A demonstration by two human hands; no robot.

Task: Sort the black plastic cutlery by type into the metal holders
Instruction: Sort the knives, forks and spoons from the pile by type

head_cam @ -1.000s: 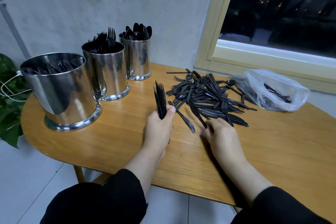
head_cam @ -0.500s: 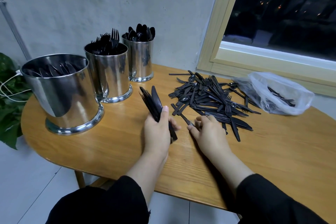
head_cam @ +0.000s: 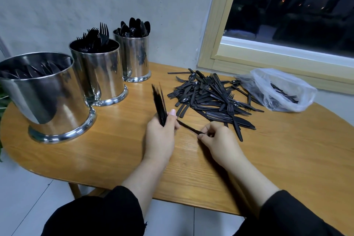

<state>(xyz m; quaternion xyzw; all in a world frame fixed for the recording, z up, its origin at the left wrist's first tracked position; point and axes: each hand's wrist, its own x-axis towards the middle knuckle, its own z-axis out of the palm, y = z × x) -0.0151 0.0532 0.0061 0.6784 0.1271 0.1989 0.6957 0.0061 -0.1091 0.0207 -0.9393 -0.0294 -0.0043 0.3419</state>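
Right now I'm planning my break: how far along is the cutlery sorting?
Partly done. The three metal holders already hold sorted pieces: forks in the middle, spoons at the back. In hand: the left hand grips a bundle, and the right hand pinches another piece. Left: a big mixed pile on the table, plus more in the plastic bag.

A: bundle [head_cam: 159, 104] in the left hand [head_cam: 160, 138] is motion-blurred; piece type unreadable; lower ends hidden behind the palm.
B: large holder [head_cam: 45, 97]?
A: cut off by the frame's left edge; contents in shadow, look like knives, not sure; plant beside it only a sliver.
B: bag [head_cam: 277, 90] right of the pile [head_cam: 212, 96]?
A: translucent; cutlery types inside unclear.
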